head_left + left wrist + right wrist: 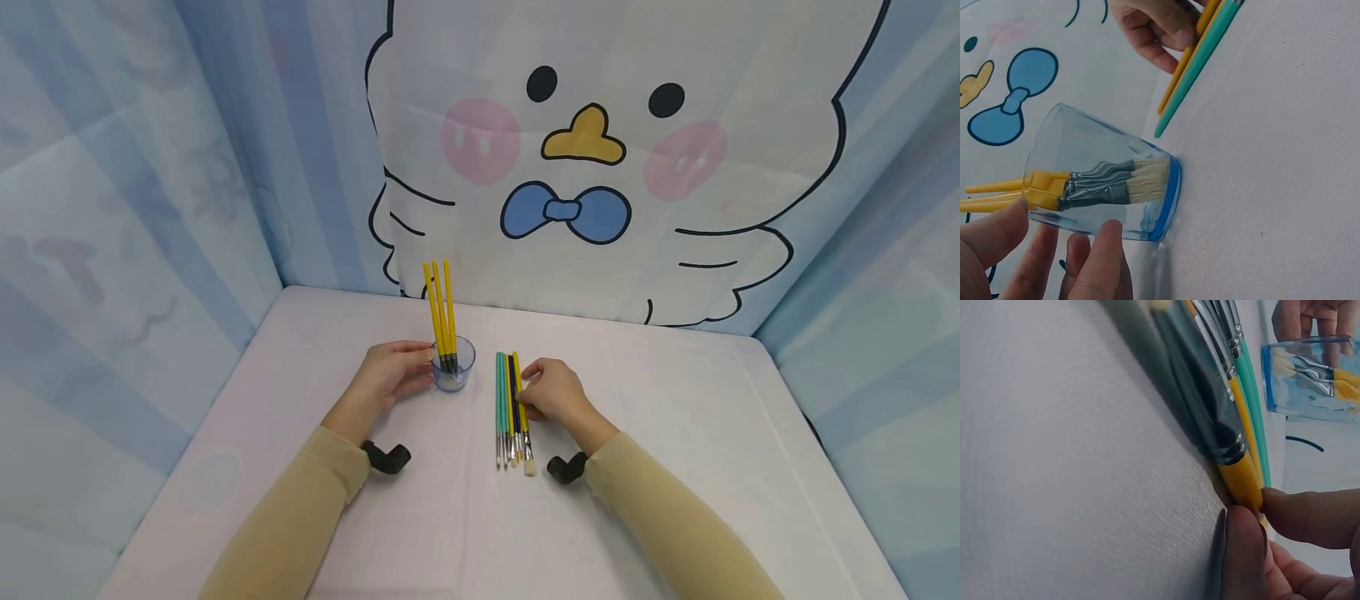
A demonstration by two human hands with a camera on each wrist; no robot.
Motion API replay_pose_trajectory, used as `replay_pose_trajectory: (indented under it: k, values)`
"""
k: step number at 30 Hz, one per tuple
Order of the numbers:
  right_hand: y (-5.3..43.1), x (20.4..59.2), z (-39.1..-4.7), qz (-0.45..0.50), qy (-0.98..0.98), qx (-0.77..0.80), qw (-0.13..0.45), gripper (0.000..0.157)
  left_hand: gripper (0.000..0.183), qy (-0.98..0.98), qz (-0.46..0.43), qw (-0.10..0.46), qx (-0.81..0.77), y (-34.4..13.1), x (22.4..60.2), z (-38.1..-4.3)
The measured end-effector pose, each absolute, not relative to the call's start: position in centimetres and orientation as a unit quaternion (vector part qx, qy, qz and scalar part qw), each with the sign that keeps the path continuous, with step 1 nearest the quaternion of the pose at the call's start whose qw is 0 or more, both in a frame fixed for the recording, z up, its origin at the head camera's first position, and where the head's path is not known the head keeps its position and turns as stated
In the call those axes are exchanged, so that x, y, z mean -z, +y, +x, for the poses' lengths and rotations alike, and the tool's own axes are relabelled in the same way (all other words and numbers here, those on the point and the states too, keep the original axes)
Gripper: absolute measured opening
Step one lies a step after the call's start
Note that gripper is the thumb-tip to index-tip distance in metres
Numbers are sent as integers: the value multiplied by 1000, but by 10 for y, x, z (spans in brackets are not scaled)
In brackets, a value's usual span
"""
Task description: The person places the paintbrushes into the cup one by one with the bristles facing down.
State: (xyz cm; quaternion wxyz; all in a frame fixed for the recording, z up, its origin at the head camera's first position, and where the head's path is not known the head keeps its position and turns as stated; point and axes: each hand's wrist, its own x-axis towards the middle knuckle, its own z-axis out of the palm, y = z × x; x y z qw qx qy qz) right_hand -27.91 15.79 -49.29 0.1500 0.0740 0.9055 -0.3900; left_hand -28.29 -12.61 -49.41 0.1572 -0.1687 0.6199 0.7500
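Note:
My left hand (pixel 390 372) holds a clear blue-tinted plastic cup (pixel 1100 134) by its left side, thumb near the rim and fingers along the wall. Three yellow-handled paintbrushes (pixel 441 312) stand in the cup, bristles down on its bottom. To the right, a row of paintbrushes (pixel 502 404) lies side by side on the table, with teal, yellow and dark blue handles. At the row's right end my right hand (pixel 557 392) pinches the yellow handle of a wide flat paintbrush (pixel 1242 480) between thumb and index finger. Its pale bristles point toward me.
A pale cloth covers the table (pixel 675 433). Behind it hangs a curtain (pixel 600 283) with a cartoon face and a blue bow tie, and blue-striped curtains (pixel 135 208) close off the sides. Dark wrist mounts (pixel 387 458) sit at both cuffs.

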Motion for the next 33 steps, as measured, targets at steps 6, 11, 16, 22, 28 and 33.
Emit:
replay_pose_trajectory:
  k: [6, 11, 16, 22, 28, 33]
  values:
    - [156, 492, -279, 80, 916, 364, 145, 33, 37, 623, -169, 157, -747, -125, 491, -281]
    - [153, 491, -279, 84, 924, 343, 144, 32, 39, 623, -169, 159, -747, -125, 491, -282]
    - [152, 490, -278, 90, 924, 341, 145, 32, 38, 620, -167, 160, -749, -125, 492, -283]
    - [153, 491, -278, 100, 917, 355, 152, 35, 38, 621, -168, 161, -749, -126, 491, -283]
    - [153, 491, -279, 105, 905, 378, 163, 36, 37, 621, -167, 162, -748, -126, 491, -282]
    - [156, 490, -281, 107, 891, 404, 177, 34, 38, 621, -169, 162, -748, -126, 491, -282]
